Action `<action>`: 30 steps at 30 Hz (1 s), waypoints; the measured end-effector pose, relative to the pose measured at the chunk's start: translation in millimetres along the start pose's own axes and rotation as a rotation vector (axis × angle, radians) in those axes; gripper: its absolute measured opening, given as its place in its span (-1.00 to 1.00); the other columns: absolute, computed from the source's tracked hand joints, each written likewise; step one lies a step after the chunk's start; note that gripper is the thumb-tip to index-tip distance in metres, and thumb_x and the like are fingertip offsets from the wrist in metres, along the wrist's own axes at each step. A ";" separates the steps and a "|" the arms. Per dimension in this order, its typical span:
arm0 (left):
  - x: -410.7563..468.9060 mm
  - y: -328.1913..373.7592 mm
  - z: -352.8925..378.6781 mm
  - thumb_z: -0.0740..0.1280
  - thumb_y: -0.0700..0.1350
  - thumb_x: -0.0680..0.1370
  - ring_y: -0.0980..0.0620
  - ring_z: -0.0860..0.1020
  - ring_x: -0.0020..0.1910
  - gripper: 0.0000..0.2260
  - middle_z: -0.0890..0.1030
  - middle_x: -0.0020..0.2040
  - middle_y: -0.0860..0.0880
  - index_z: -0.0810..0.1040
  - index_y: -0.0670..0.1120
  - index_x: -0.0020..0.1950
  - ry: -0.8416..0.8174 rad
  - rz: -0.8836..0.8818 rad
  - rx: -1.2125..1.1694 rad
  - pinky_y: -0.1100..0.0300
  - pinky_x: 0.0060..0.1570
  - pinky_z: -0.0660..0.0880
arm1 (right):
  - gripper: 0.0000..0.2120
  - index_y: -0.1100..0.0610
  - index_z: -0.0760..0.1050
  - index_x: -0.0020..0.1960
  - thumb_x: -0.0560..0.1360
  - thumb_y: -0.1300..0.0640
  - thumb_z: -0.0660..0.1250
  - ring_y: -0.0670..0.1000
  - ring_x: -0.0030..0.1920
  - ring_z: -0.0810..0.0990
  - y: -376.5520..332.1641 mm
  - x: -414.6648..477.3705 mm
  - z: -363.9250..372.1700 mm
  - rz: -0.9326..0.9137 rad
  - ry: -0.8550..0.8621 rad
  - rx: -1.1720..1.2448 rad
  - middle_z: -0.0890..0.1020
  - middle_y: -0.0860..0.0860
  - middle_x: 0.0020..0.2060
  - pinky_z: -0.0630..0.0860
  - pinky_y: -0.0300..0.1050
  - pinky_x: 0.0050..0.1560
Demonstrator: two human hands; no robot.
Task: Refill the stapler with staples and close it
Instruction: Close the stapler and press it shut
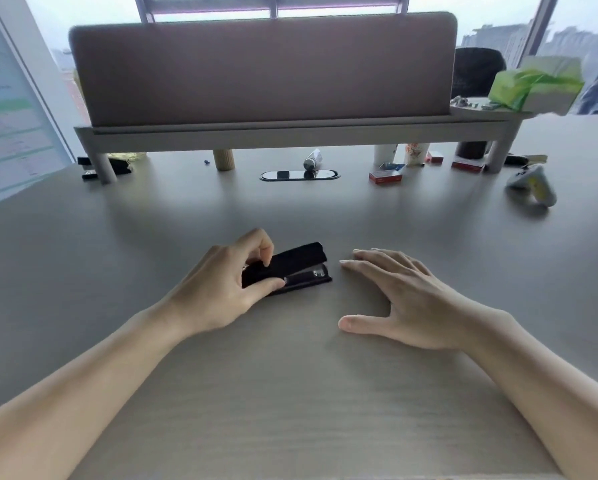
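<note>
The left hand pinches the rear of the black stapler, steadying it on the desk for loading, while the right hand rests spread and empty just beside its front.

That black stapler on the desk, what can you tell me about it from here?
The stapler is small and matte black, plastic by the look of it, with a shiny metal plate on its base near the front. It lies flat on the pale wood-grain desk, nose pointing right and slightly away. The top arm looks slightly raised at the front. The left hand grips its rear end, thumb on the near side. The right hand rests flat beside it, not touching.
</note>
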State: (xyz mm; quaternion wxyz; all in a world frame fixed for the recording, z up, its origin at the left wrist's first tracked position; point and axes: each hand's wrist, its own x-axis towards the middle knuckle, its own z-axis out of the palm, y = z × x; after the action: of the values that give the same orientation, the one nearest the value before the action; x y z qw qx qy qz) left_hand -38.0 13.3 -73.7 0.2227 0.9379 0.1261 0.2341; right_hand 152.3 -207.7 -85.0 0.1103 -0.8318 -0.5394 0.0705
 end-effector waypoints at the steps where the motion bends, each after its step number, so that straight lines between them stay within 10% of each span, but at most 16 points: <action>1: 7.5 -7.7 -1.7 0.57 0.00 0.50 0.02 0.36 -0.45 -0.67 0.66 -0.18 0.01 0.39 0.03 -0.06 0.047 -0.045 0.014 0.41 -0.30 0.42 | 0.08 -0.26 0.10 0.65 0.23 -0.73 -0.03 -0.14 0.68 -0.05 -0.5 4.2 -0.8 -0.003 -0.008 0.002 0.10 -0.28 0.67 -0.07 -0.03 0.69; 10: 114.8 -79.3 10.2 0.51 -0.05 0.55 -0.19 0.50 -0.08 -0.72 0.58 -0.05 -0.08 0.42 -0.07 0.04 0.172 -0.278 0.133 0.08 -0.13 0.34 | 0.04 -0.25 0.11 0.66 0.27 -0.70 0.01 -0.14 0.68 -0.02 4.8 83.9 -5.7 -0.052 -0.028 0.009 0.14 -0.27 0.67 -0.09 0.02 0.69; 30: 225.8 -130.6 49.2 0.42 -0.10 0.61 -0.24 0.51 -0.12 -0.71 0.52 -0.08 -0.15 0.38 -0.15 0.20 0.230 -0.305 0.183 0.03 -0.18 0.40 | 0.06 -0.32 0.02 0.66 0.24 -0.72 -0.10 -0.27 0.66 -0.11 16.0 116.7 -4.7 -0.109 -0.042 -0.026 0.05 -0.37 0.66 -0.17 -0.01 0.69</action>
State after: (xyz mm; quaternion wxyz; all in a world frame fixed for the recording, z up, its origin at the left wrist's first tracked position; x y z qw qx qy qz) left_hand 162.9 186.1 -88.5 0.1537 0.8914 0.3118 0.2909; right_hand 215.1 -108.0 -84.5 0.0919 -0.8009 -0.5869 0.0748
